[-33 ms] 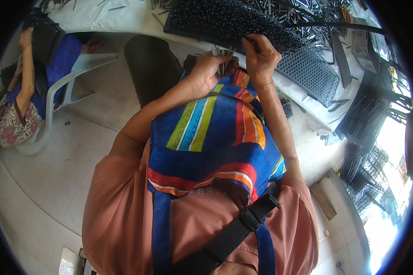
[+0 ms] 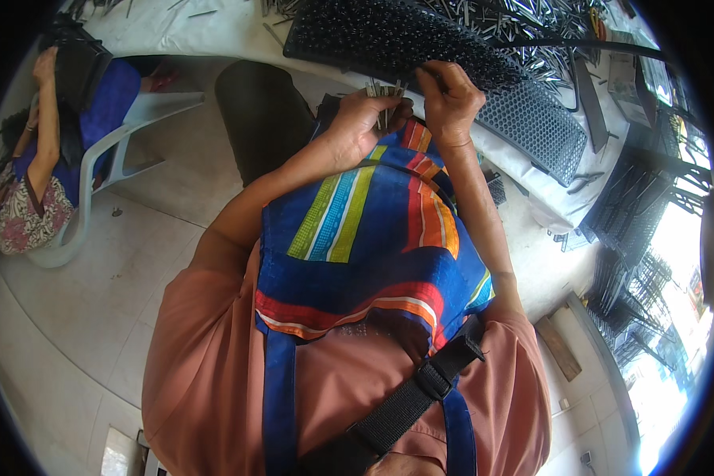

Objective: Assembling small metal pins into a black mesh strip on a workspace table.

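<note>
My left hand point(image 2: 358, 120) is closed around a small bundle of thin metal strips point(image 2: 382, 107), their ends sticking up past the thumb. Just to its right, my right hand point(image 2: 454, 103) has thumb and fingers pinched together at the near edge of a black perforated tray point(image 2: 535, 131). Whatever lies in that pinch is too small or hidden to make out. Many small upright pieces point(image 2: 373, 40) fill the holes over the tray's left and middle parts, while bare holes show at its right end.
Loose metal strips point(image 2: 535, 63) lie heaped behind the tray on a white-covered table point(image 2: 190, 32). A dark bar point(image 2: 591, 103) rests at the right. At far left, another person sits on a pale plastic chair point(image 2: 107, 151). Black racks point(image 2: 639, 206) stand at right.
</note>
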Motion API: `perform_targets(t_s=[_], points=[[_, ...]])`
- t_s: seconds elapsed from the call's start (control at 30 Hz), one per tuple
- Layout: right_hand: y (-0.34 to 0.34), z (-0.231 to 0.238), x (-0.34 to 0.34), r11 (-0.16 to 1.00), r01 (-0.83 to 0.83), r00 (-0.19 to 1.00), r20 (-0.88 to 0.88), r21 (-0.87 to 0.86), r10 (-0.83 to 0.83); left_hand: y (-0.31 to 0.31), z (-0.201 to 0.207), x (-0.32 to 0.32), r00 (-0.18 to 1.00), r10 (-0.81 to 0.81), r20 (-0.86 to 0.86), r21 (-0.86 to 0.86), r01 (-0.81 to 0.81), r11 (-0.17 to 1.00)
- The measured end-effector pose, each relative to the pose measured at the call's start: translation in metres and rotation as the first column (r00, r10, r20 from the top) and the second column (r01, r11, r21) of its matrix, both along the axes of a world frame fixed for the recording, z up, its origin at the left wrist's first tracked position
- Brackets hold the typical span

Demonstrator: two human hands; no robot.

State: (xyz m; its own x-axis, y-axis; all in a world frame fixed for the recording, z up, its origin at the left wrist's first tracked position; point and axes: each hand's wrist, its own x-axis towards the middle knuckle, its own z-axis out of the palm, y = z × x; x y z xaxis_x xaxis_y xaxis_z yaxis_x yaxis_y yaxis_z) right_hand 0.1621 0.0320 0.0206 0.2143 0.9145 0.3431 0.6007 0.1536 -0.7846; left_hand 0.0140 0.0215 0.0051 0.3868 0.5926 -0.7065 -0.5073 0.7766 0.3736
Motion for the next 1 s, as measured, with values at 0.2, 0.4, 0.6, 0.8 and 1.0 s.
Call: perform_targets(t_s=[0.2,0.4,0.6,0.8,1.0], points=[[-0.008,0.005,-0.005,0.997,-0.063,0.920,0.390,0.046,0.040,-0.002,-0.007,0.001,0.996,0.038,0.081,0.006,-0.038,0.999],[-0.019,0.001,0.001,0.975,-0.043,0.991,0.113,-0.218,0.069,-0.001,0.002,0.003,0.986,0.032,0.162,0.049,-0.040,0.998],[-0.011,-0.007,0.006,0.981,0.091,0.868,-0.470,-0.171,-0.162,-0.001,-0.004,0.002,0.997,-0.002,0.080,0.011,0.001,1.000],[-0.001,-0.009,0.005,0.993,0.117,0.940,-0.319,-0.033,-0.122,-0.003,0.001,0.007,0.999,-0.029,0.024,0.013,0.029,0.999],[-0.003,0.001,0.009,0.994,0.097,0.992,-0.079,-0.043,-0.100,-0.004,0.003,0.006,0.999,-0.040,0.026,0.010,0.040,0.999]])
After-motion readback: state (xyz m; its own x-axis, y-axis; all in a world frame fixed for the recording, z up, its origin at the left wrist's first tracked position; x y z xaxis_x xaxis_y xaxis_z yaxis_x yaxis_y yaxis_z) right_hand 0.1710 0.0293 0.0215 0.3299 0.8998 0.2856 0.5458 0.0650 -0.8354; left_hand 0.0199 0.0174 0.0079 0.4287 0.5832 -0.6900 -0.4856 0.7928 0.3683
